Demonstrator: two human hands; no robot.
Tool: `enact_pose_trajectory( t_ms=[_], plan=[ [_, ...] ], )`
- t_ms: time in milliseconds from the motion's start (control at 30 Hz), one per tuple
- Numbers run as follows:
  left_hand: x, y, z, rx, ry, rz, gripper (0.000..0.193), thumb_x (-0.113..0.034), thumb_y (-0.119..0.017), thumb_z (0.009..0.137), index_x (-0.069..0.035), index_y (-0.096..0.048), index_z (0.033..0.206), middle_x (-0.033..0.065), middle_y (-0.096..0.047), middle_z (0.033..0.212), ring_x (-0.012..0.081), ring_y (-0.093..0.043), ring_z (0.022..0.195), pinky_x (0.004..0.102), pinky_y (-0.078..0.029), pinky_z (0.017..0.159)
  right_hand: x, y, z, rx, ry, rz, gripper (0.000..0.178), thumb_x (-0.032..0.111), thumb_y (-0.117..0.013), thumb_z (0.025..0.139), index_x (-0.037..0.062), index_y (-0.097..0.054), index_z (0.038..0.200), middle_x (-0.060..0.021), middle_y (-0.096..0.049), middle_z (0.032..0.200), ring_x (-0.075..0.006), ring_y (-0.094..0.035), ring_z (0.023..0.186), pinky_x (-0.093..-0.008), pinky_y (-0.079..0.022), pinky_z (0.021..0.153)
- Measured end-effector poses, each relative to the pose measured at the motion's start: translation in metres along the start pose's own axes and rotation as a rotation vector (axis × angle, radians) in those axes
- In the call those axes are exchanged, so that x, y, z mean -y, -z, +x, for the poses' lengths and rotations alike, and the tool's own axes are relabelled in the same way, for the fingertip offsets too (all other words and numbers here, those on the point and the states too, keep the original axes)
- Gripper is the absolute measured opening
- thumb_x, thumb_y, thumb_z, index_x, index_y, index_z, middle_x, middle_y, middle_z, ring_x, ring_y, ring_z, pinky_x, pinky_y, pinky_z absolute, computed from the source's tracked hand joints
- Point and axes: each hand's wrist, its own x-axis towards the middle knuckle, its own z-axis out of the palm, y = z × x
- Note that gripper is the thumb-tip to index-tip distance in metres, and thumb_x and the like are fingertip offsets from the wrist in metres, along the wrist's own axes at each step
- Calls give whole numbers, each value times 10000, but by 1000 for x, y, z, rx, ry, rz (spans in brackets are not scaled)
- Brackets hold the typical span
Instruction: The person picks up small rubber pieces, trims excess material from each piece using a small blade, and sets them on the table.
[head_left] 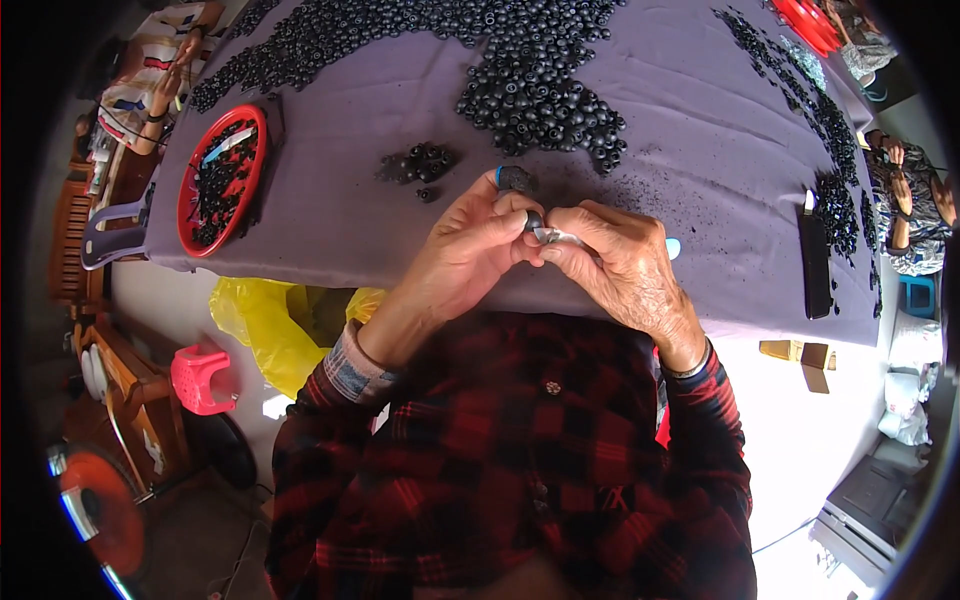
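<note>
In front of my chest, just over the near side of the cloth, my two hands meet. My left hand is closed, pinching a small black round piece between thumb and fingers. A dark cover with a blue band sits on one of its fingertips. My right hand grips a small knife, whose metal blade touches or nearly touches the black piece. A light-blue end shows past that hand, probably its handle. Beyond my hands lie a little cluster of black pieces and a large heap of them.
Purple cloth covers the table. A red basin of black scraps stands left; a long black object and more black pieces lie right. A yellow bag hangs near the edge. Other people's hands work at both sides.
</note>
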Motion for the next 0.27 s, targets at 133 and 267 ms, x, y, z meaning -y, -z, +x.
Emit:
enact_pose_trajectory(
  t_ms=[133, 267],
  plan=[
    [1, 0, -1, 5, 28, -19, 295, -135, -581, 921, -62, -439, 1170, 14, -536, 909, 126, -538, 853, 291, -441, 740, 0, 3, 1, 42, -4, -49, 124, 179, -708, 817, 107, -688, 917, -25, -664, 765, -238, -644, 669, -340, -515, 586],
    [3, 2, -1, 9, 42, -11, 343, -159, -594, 919, -63, -419, 1198, 14, -543, 932, 132, -542, 855, 307, -451, 755, -7, -2, 0, 30, 19, 78, 115, 171, -698, 839, 86, -685, 916, -42, -674, 784, -230, -656, 683, -323, -519, 592]
  ],
)
